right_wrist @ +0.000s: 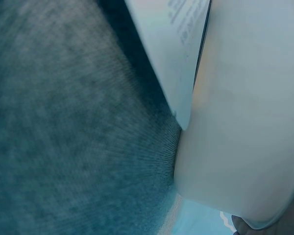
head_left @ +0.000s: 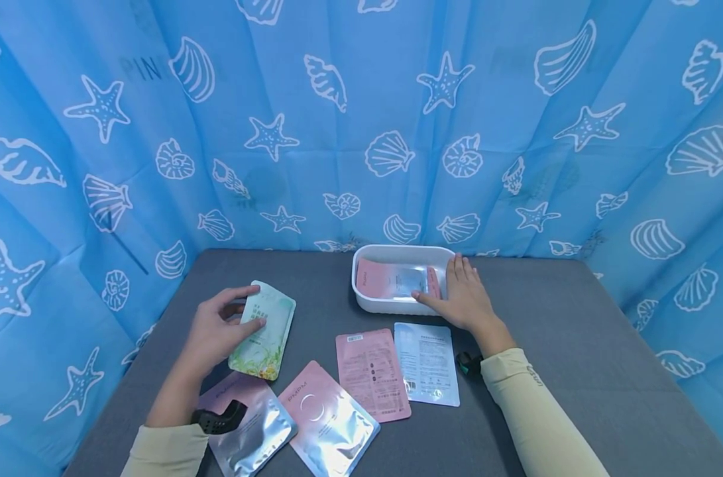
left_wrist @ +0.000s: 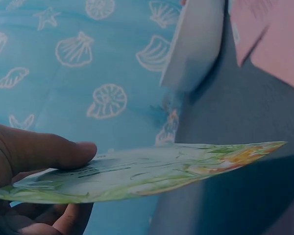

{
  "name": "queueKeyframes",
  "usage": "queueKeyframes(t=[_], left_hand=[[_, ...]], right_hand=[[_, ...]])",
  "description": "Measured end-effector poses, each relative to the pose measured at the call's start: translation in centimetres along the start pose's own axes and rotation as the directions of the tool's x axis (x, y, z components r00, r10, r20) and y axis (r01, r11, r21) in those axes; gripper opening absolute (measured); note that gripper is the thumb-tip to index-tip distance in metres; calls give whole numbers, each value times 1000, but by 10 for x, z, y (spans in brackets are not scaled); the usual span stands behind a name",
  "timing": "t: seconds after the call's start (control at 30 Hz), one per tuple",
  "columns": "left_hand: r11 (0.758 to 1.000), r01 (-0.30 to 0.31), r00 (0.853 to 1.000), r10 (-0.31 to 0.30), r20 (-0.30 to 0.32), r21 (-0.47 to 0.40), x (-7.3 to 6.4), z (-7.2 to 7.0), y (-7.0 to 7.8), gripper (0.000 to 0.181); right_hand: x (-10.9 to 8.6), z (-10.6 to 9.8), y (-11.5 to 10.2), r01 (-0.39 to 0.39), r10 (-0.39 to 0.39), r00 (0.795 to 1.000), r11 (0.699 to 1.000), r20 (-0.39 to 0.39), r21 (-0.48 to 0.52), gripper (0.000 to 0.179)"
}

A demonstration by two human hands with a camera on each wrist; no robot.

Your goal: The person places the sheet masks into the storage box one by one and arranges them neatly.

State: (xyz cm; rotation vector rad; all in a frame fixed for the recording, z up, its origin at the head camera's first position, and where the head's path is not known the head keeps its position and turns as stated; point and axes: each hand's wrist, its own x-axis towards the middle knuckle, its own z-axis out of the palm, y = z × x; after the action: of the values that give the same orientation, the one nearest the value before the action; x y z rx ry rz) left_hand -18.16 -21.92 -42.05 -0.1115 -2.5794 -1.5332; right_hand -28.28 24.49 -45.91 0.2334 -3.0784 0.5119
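My left hand (head_left: 221, 328) pinches a pale green sheet mask packet (head_left: 272, 318) with flowers along its lower edge. It holds the packet tilted above the table's left side; in the left wrist view the thumb lies on top and the other fingers are underneath. My right hand (head_left: 468, 295) rests against the right end of a white plastic tub (head_left: 385, 307), fingers straight along it and thumb reaching over the front rim. Inside the tub lie pink and silver packets (head_left: 382, 279). The right wrist view shows the tub's outer wall (right_wrist: 240, 122); that hand is mostly hidden there.
Before the tub, a pink packet (head_left: 373, 374) and a pale blue packet (head_left: 428, 364) lie back side up. Two pink-and-silver packets (head_left: 331, 424) (head_left: 254, 430) lie nearer the front left. A blue shell-print curtain (head_left: 349, 165) hangs behind the grey table (head_left: 576, 371).
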Motion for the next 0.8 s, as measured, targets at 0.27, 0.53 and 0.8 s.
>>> queueKeyframes(t=[0.27,0.53,0.8], left_hand=[[985,-69,996,59,-68,-156,12,20,18,58],[962,-106,992,86,-91,-252,23,40,27,57],[945,-120,992,106,-65,-303,31,56,37,58]], right_hand=[[0,1,1,6,-6,1000,1000,-14,-3,131],[-1,-2,-2,12,-12,1000,1000,-16,-3,129],[-1,-2,-2,10,-10,1000,1000,-4,-17,130]])
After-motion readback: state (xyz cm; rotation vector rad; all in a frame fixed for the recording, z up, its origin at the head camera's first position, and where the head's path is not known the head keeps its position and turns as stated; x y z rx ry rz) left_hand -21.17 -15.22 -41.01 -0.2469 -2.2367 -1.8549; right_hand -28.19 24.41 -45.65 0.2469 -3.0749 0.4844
